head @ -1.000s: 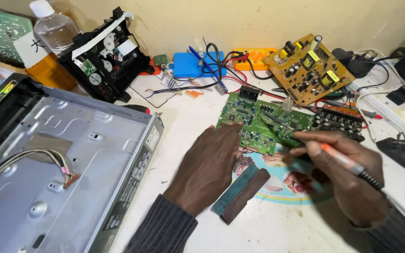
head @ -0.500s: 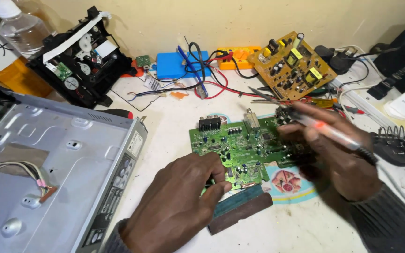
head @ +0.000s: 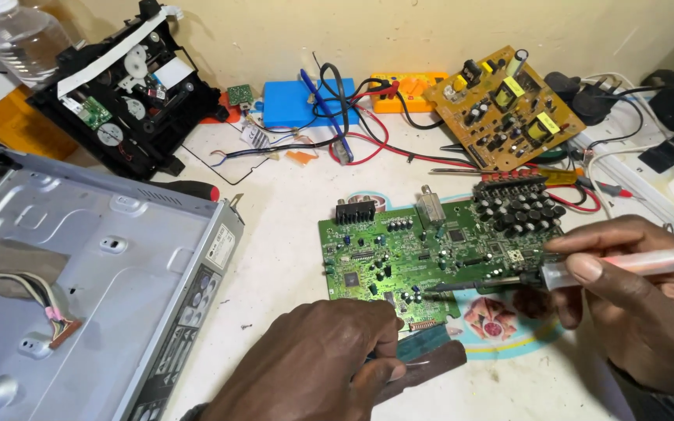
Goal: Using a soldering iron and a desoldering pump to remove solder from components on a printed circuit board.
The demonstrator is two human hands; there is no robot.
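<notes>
Soldering iron [head: 587, 273] pinched in right hand [head: 633, 312] fingers, tip on green board [head: 415, 257]; left hand [head: 313, 366] fingers curled, grip unclear.

The green circuit board [head: 431, 253] looks matt, studded with shiny metal solder and black plastic parts. The soldering iron [head: 587, 273] has a translucent plastic handle. The grey chassis [head: 95, 265] is dull sheet metal on a smudged, pale tabletop [head: 282, 210].
</notes>
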